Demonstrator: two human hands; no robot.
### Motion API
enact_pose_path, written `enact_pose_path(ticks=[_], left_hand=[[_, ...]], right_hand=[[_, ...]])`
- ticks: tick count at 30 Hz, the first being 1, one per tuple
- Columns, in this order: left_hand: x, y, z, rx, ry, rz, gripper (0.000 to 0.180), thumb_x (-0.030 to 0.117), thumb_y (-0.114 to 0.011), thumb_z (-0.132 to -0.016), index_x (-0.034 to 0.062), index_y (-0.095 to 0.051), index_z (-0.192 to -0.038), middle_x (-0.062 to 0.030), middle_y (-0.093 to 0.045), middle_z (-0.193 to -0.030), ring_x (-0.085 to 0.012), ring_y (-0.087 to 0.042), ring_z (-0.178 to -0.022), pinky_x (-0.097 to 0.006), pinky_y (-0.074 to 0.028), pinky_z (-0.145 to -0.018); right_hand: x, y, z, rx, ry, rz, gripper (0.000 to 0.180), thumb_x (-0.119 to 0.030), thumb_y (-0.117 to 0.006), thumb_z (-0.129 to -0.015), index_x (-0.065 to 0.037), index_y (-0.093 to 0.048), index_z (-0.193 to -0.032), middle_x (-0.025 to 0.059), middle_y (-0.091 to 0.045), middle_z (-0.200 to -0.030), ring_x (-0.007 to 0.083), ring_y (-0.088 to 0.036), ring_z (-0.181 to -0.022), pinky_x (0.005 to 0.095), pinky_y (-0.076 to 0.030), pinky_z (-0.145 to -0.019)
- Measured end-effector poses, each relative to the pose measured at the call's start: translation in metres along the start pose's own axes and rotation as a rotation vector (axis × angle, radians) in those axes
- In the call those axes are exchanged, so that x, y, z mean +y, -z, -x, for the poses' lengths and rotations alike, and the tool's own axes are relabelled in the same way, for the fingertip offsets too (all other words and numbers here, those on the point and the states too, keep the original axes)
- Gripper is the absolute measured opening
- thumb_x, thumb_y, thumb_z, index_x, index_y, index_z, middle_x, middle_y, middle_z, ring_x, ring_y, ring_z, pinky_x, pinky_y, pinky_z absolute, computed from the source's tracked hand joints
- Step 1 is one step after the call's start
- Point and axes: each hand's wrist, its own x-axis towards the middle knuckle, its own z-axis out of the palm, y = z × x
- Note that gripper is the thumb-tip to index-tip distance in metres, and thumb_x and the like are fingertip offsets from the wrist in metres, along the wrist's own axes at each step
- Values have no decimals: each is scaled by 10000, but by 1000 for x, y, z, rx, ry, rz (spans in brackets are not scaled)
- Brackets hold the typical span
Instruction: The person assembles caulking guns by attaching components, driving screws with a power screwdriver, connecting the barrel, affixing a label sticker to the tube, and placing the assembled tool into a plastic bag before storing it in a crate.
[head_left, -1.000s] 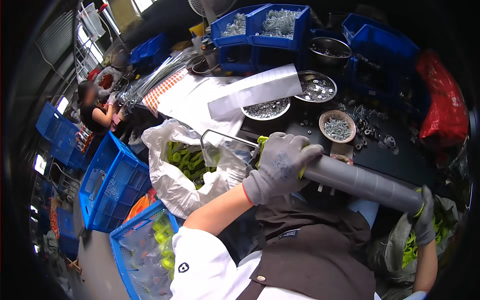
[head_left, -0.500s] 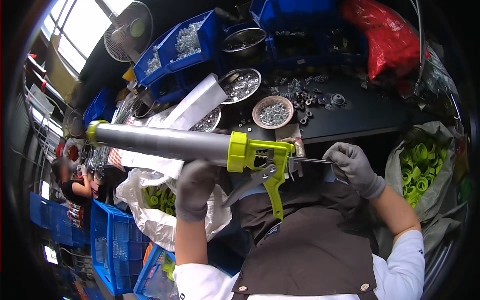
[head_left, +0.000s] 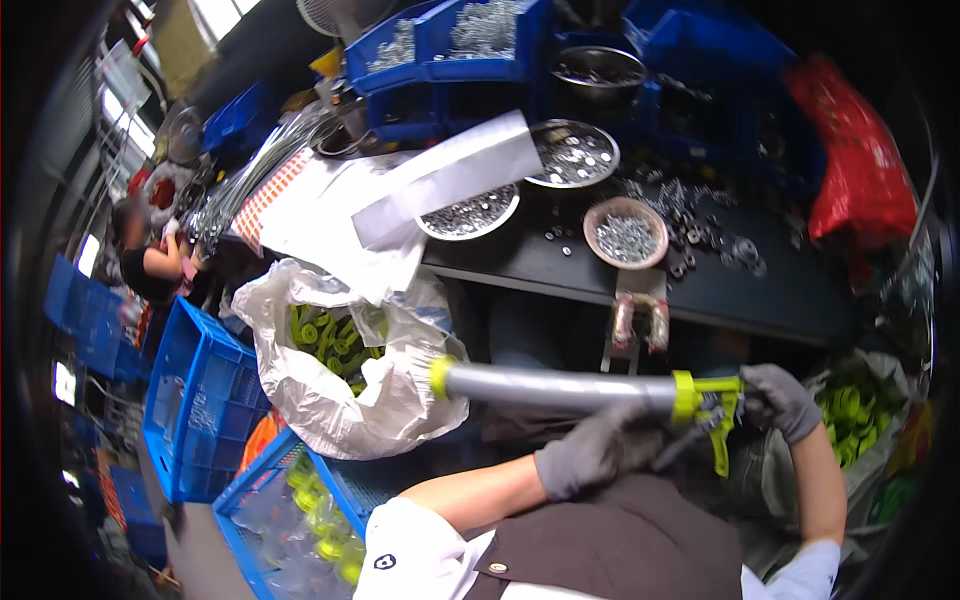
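Observation:
A caulking gun (head_left: 560, 390) with a grey barrel and lime-green end cap, collar and handle lies nearly level in front of my apron. My left hand (head_left: 590, 456), in a grey glove, holds the barrel from below near the collar; motion blurs its fingertips. Also gloved, my right hand (head_left: 785, 402) is closed at the rear end of the gun, behind the green handle, where the metal rod comes out. The rod itself is mostly hidden by that hand. The grey trigger hangs under the frame beside the handle.
Bowls of small metal parts (head_left: 627, 236) and blue bins (head_left: 470, 45) line the dark bench (head_left: 560, 278). A white sack (head_left: 400, 405) of green parts stands left, a grey sack (head_left: 795, 478) right. Blue crates (head_left: 205, 400) sit lower left; another person (head_left: 150, 262) works beyond.
The gun has moved right and lower in view, with both hands following. My right hand was drawn back on the rod; now it is close against the gun's rear. The view has shifted too.

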Motion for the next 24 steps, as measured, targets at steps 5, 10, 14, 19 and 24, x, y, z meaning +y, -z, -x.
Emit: enact_pose_path(ticks=[5,10,14,19,24], left_hand=[[88,-70,-7,228,-425,-1642,308,253,-627,-902,16,-592,-1094,-89,-594,-1021,-130,-586,-925,-273,-483,-797],[300,-144,-9,714,-1705,-2409,298,192,-639,-828,40,-628,-1083,-190,-619,-1078,-351,-571,-1031,-414,-441,-915],[433,-156,21,1536,-1189,-2450,332,376,-485,-897,127,-682,-994,-140,-657,-1050,-341,-608,-1001,-453,-451,-911],[543,-111,49,1167,-241,-2179,725,636,-541,-809,68,-589,-1257,-160,-550,-1313,-302,-510,-1222,-355,-373,-1036],[503,-140,50,1352,-129,-2211,783,605,-678,-728,71,-577,-1291,-180,-560,-1296,-283,-525,-1200,-330,-389,-1022]], right_hand=[[59,27,0,191,-505,227,445,-424,-559,-915,-44,-601,-689,18,-532,-558,181,-555,-539,329,-439,-523],[22,2,-5,313,-205,1370,392,-434,-675,-695,-48,-674,-760,191,-656,-788,355,-644,-770,449,-506,-709],[-65,-39,-39,126,146,953,250,-316,-672,-743,-88,-713,-838,127,-662,-749,304,-646,-707,404,-493,-659],[-136,-78,-87,-101,478,941,138,-203,-680,-705,-120,-718,-808,80,-658,-700,259,-645,-669,358,-496,-644],[-188,-91,-164,-163,899,971,175,-195,-769,-670,-144,-701,-823,16,-634,-675,186,-623,-632,312,-475,-583]])
